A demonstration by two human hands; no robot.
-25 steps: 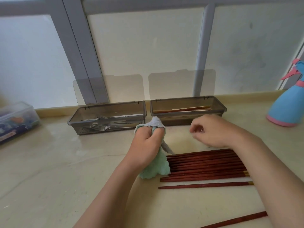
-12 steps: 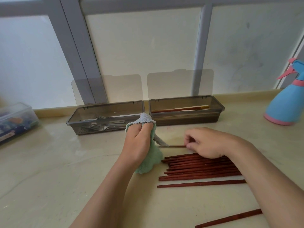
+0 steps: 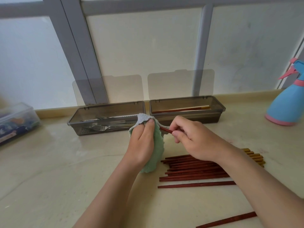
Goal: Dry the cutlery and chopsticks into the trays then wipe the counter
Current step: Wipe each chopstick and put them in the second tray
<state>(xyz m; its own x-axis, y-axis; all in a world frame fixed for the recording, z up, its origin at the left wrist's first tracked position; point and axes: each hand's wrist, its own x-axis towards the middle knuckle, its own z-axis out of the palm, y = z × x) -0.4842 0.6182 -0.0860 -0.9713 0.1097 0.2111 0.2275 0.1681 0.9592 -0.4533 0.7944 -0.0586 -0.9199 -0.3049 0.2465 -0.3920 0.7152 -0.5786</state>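
My left hand (image 3: 143, 143) grips a green cloth (image 3: 158, 145) above the counter. My right hand (image 3: 192, 139) pinches a red-brown chopstick (image 3: 166, 130) whose far end is buried in the cloth. A pile of several red-brown chopsticks (image 3: 197, 170) lies on the counter under my right forearm. One lone chopstick (image 3: 228, 222) lies near the front edge. The left tray (image 3: 74, 123) holds forks and other cutlery (image 3: 102, 125). The right tray (image 3: 220, 109) holds a few chopsticks (image 3: 181, 109).
A blue and pink spray bottle (image 3: 286, 104) stands at the right. A clear plastic box (image 3: 16, 119) with coloured contents sits at the left edge. Both tray lids lean open against the window frame (image 3: 79, 55). The beige counter (image 3: 49, 170) stretches to the left.
My right hand dropped to the pile, picked up one chopstick and lifted it to the cloth. My left hand stayed holding the cloth.
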